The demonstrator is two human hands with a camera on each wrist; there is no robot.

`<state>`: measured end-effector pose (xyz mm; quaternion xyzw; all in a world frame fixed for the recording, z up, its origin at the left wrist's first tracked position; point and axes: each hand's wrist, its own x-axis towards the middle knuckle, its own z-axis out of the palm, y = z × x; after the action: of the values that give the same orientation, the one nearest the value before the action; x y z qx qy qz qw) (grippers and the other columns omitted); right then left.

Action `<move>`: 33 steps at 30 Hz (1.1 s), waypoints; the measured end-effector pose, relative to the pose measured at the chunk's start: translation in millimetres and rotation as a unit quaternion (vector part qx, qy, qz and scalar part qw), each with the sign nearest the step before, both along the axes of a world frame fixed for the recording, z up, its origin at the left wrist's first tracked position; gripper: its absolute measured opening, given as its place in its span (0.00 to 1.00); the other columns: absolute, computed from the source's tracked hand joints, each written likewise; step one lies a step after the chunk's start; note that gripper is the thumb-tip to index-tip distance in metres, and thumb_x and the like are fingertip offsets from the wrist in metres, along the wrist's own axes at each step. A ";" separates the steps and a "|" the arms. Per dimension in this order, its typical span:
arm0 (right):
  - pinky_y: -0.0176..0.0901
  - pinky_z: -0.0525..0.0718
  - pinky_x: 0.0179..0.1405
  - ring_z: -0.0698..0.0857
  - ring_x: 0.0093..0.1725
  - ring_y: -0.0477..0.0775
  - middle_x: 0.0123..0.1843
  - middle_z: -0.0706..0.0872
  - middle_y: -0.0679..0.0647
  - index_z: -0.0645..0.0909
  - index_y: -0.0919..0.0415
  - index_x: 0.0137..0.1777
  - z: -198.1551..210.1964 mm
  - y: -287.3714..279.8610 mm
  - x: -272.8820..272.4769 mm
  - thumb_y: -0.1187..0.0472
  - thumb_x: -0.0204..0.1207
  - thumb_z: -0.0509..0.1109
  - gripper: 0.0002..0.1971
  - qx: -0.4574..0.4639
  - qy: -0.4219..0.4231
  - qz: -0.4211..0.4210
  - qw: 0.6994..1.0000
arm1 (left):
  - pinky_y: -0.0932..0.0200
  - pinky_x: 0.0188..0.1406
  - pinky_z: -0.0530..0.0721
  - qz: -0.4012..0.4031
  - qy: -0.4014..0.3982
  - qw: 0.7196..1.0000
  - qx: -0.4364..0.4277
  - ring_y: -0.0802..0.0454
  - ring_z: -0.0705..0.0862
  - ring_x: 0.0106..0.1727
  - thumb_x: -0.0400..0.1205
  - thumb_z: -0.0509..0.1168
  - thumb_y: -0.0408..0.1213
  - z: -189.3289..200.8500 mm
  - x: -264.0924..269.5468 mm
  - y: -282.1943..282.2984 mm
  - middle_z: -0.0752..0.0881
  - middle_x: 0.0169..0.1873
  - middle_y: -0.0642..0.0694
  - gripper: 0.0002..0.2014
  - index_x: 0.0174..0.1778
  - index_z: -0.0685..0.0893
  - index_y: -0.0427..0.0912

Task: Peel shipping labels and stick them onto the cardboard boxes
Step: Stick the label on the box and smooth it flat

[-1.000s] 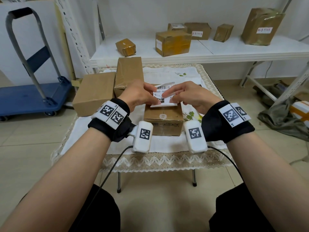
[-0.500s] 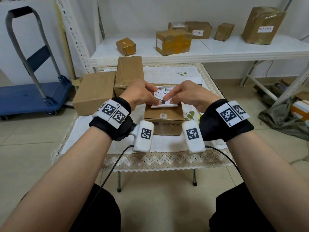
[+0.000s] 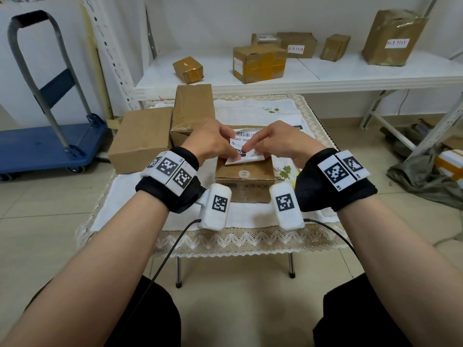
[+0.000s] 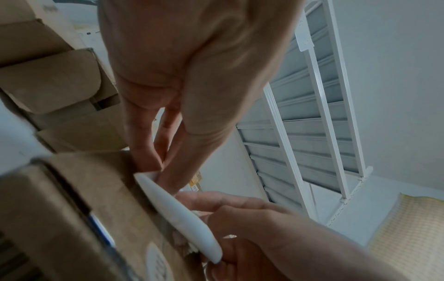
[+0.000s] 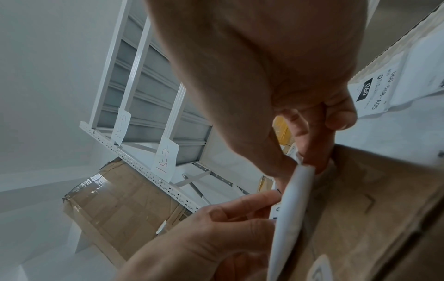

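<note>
While both hands keep pinching the label [image 3: 244, 149] above the box [image 3: 244, 177], the left hand [image 3: 209, 144] and right hand [image 3: 280, 142] have barely shifted; table edge lies near.

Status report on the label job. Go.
Left hand and right hand both pinch the shipping label. Label held above the small box, not stuck down. Nothing in the way.
</note>
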<state>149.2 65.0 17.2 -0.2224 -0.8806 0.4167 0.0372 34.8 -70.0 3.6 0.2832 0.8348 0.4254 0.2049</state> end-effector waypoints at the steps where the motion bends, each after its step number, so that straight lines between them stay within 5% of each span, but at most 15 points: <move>1: 0.22 0.71 0.23 0.77 0.35 0.44 0.34 0.82 0.47 0.94 0.57 0.53 0.2 0.1 0.5 0.71 0.81 0.66 0.15 0.000 0.002 0.000 1.000 | 0.68 0.39 0.88 -0.001 0.005 1.000 0.000 0.58 0.85 0.39 0.67 0.84 0.24 -1.1 -0.5 0.2 0.85 0.44 0.49 0.28 0.64 0.88 0.37; 10: 0.23 0.70 0.21 0.78 0.32 0.44 0.32 0.82 0.49 0.95 0.58 0.48 -8.4 3.3 -5.3 0.69 0.78 0.73 0.09 0.006 0.030 -0.013 0.999 | 0.67 0.29 0.85 0.031 0.013 0.999 0.024 0.54 0.86 0.33 0.68 0.84 0.27 -5.3 -0.4 5.2 0.90 0.48 0.39 0.20 0.56 0.90 0.34; 16: 0.30 0.69 0.20 0.77 0.21 0.40 0.30 0.82 0.49 0.94 0.56 0.48 -11.4 9.5 -6.6 0.69 0.80 0.71 0.11 0.016 0.013 -0.032 0.999 | 0.70 0.24 0.82 0.031 0.017 0.999 0.006 0.54 0.84 0.28 0.69 0.84 0.27 -2.8 -3.9 2.1 0.85 0.34 0.45 0.18 0.53 0.90 0.33; 25: 0.33 0.72 0.23 0.76 0.25 0.44 0.28 0.82 0.49 0.95 0.57 0.48 -13.8 15.8 -2.5 0.68 0.79 0.74 0.09 -0.021 0.020 -0.028 0.999 | 0.59 0.35 0.87 0.000 0.077 0.997 -0.031 0.51 0.85 0.36 0.73 0.82 0.31 1.4 -1.0 -5.0 0.89 0.37 0.45 0.08 0.46 0.94 0.37; 28: 0.35 0.74 0.26 0.75 0.32 0.47 0.32 0.82 0.46 0.95 0.57 0.48 -13.1 14.1 -2.2 0.60 0.81 0.73 0.08 -0.021 0.034 -0.031 0.999 | 0.62 0.36 0.77 -0.028 0.109 0.993 -0.040 0.54 0.81 0.39 0.77 0.80 0.36 2.6 -1.3 -10.7 0.88 0.35 0.50 0.06 0.48 0.95 0.42; 33: 0.41 0.76 0.36 0.76 0.38 0.52 0.33 0.84 0.46 0.94 0.63 0.47 -11.9 12.5 0.1 0.39 0.79 0.72 0.24 -0.016 0.032 -0.036 0.999 | 0.51 0.54 0.85 -0.078 0.136 0.986 -0.058 0.51 0.88 0.50 0.83 0.67 0.60 8.9 5.9 -17.3 0.94 0.45 0.47 0.20 0.47 0.96 0.49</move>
<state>149.3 77.5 5.3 -0.2408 -0.8637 0.4360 0.0769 40.8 -87.3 12.5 0.3905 0.8533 0.3167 0.1380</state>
